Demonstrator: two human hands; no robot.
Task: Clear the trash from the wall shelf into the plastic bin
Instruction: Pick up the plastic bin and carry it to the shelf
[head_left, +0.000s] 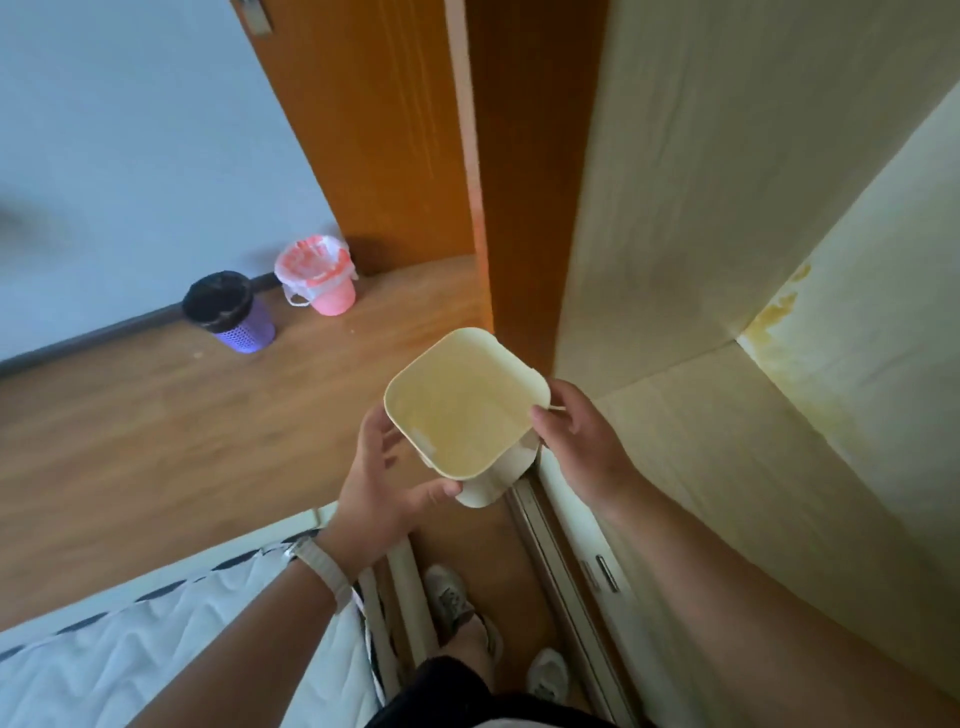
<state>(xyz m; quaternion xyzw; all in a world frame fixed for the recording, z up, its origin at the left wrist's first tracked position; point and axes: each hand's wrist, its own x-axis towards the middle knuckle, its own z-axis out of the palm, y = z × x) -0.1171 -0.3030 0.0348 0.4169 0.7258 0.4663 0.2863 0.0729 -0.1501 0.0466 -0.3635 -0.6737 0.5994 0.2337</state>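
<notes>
Though underside hidden, cream bin (462, 415), seemingly empty, clamped by left hand (382, 486) and right hand (579, 434).

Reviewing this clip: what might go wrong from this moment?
1. The cream container is held only at its edges by the left hand and right hand, so it may slip.
2. Two lined bins stand by the wall, the purple bin and the pink bin; trash could end up in the wrong one.

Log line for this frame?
left hand holds cream bin | right hand pinches its rim | bin looks empty | purple bin, pink bin on floor
</notes>
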